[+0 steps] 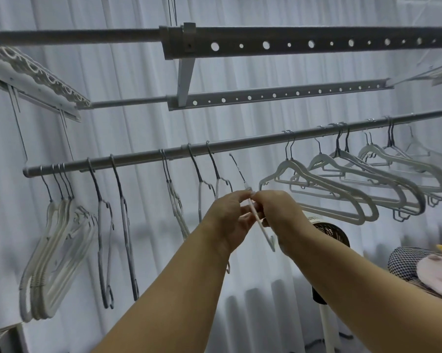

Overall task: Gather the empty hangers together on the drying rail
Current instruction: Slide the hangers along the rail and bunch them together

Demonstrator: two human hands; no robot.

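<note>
Both hands' grip [250, 207] around hanger [259, 221]

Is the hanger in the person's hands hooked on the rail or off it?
Off. The held hanger has its hook in the air below the rail, touching nothing.

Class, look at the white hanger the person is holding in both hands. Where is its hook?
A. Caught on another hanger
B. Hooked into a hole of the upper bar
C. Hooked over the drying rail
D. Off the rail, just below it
D: both hands hold the white hanger, and its hook hangs free beneath the drying rail.
</note>
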